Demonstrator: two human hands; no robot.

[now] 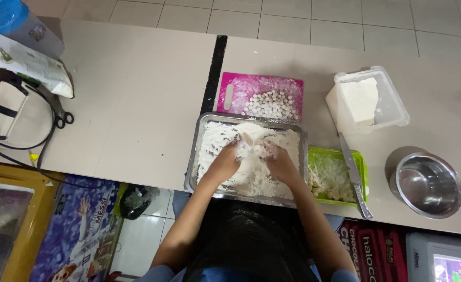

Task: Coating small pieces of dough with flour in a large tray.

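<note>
We have both hands down in the metal tray point(195, 156), which sits at the near edge of the tabletop point(136, 104) and serves as our landmark. The left hand point(226, 162) and the right hand point(278, 163) lie side by side in the white flour point(256, 172) that fills the tray, fingers curled loosely into the heap and dusted white; we cannot tell whether they pinch a piece underneath. To do this well, we judge it best to keep the hands low and inside the tray walls, so the flour stays in, and to work it gently. Just right of the tray sits a green tray point(363, 167) holding floured pieces, with a knife point(353, 172) laid across it; we keep our right elbow off that blade. Farther right stands a steel bowl point(427, 184). Just behind the tray lies a pink cutting board point(230, 83) with small white balls point(271, 104), and behind and right a clear box point(394, 107) with a white block point(360, 99).
</note>
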